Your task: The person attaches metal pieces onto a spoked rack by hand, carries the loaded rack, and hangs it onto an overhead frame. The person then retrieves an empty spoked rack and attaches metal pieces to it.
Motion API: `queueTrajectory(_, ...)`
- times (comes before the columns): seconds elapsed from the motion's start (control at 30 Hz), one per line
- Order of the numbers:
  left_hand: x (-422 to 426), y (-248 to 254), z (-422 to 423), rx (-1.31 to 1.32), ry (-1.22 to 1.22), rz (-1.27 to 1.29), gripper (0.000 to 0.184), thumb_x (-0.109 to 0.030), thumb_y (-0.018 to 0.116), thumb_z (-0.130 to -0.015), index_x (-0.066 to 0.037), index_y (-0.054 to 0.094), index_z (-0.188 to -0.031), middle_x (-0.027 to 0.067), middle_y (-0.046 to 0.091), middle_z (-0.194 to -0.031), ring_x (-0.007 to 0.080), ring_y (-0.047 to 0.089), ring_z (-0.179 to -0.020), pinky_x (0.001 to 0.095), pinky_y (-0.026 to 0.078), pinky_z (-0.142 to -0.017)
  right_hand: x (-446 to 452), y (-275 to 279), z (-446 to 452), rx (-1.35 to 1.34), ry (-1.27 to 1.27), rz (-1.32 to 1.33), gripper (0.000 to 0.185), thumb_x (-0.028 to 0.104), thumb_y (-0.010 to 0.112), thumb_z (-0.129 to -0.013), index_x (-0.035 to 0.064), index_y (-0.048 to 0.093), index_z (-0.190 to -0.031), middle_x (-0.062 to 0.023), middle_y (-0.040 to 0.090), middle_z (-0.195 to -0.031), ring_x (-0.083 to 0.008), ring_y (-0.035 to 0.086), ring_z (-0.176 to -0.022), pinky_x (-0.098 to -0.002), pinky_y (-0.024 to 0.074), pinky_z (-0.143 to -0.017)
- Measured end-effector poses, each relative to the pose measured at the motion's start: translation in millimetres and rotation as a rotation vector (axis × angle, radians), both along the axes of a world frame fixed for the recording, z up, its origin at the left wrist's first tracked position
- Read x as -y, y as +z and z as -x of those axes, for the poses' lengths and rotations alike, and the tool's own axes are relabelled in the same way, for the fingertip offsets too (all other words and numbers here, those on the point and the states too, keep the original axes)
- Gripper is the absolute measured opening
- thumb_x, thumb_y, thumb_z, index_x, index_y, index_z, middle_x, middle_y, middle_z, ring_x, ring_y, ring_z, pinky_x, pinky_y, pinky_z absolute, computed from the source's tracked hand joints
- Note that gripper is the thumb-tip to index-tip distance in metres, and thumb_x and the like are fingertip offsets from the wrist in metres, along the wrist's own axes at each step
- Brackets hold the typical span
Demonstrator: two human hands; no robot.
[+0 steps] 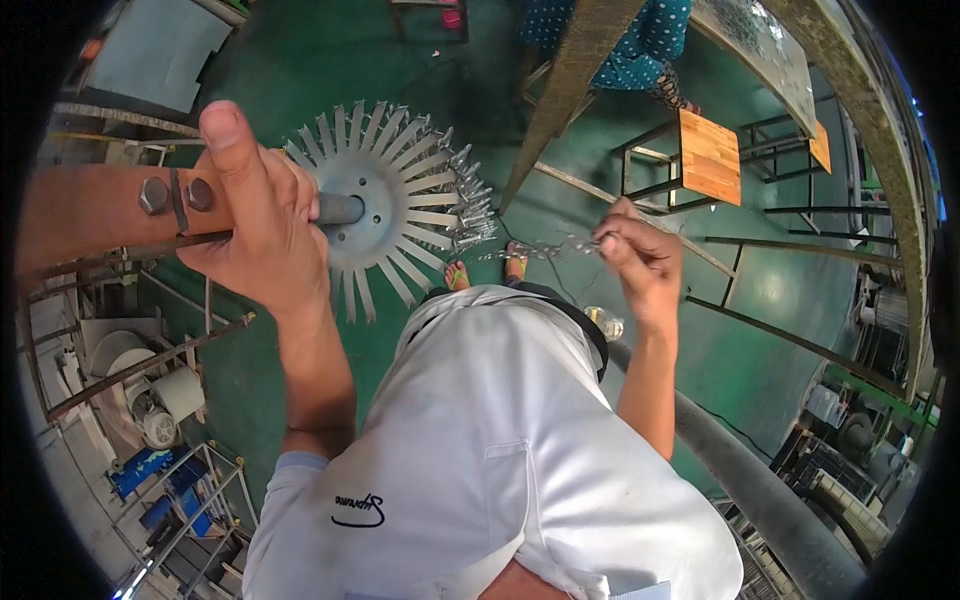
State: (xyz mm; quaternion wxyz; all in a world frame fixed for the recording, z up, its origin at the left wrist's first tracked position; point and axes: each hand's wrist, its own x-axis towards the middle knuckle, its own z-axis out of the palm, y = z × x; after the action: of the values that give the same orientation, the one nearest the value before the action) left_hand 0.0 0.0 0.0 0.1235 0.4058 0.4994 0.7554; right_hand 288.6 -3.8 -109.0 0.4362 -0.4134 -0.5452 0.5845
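Observation:
My left hand (270, 205) is at the end of a brown metal bar (100, 215) with two bolts. Its thumb points up and its fingers curl in beside a grey shaft (342, 209); what lies within them is hidden. That shaft meets the middle of a round metal wheel (370, 235) with many flat strips fanning outward. Small shiny metal pieces (472, 205) cluster along the wheel's right rim. Pinched between my right thumb and fingers is one end of a thin, glinting strand (565, 247). From my right hand (645, 265) it stretches left toward the wheel, slightly blurred.
A wooden-topped stool (710, 157) stands on the green floor to the right. Beyond a rusty frame post (565, 85), a person in dotted teal clothing (640, 45) is near a worktable (765, 50). A thick grey pipe (740, 470) runs at lower right.

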Motion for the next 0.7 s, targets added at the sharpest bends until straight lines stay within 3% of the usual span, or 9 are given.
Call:
queueTrajectory(0.2, 5.1, 4.3, 2.6, 0.000, 0.016, -0.009, 0.057, -0.028, 0.060, -0.097, -0.014, 0.030, -0.050, -0.0006, 0.031, -0.043, 0.0089, 0.029, -0.033, 0.0247, 0.022, -0.035, 8.3, -5.5, 58.1, 0.017, 0.156, -0.165, 0.013, 0.013, 0.071, -0.085, 0.0009, 0.073, -0.091, -0.0039, 0.068, -0.077, -0.0145, 0.051, -0.076, -0.0304, 0.0398, -0.074)
queueTrajectory(0.53, 13.1, 5.5, 12.3, -0.012, 0.036, -0.009, 0.055, -0.028, 0.062, -0.095, -0.014, 0.032, -0.051, -0.0004, 0.031, -0.043, 0.0088, 0.030, -0.033, 0.0239, 0.024, -0.035, 23.1, -11.7, 104.8, 0.251, 0.228, -0.280, 0.010, 0.015, 0.072, -0.084, 0.0065, 0.074, -0.089, -0.0022, 0.065, -0.070, -0.0135, 0.051, -0.072, -0.0279, 0.0348, -0.076)
queueTrajectory(0.7, 11.4, 3.5, 13.4, -0.004, 0.047, -0.003, 0.053, -0.026, 0.062, -0.095, -0.013, 0.034, -0.052, -0.0004, 0.032, -0.043, 0.0085, 0.031, -0.033, 0.0236, 0.024, -0.035, 23.0, -12.6, 113.3, 0.248, 0.199, -0.345, 0.012, 0.012, 0.074, -0.082, 0.0029, 0.073, -0.090, -0.0013, 0.062, -0.069, -0.0125, 0.047, -0.067, -0.0289, 0.0322, -0.074)
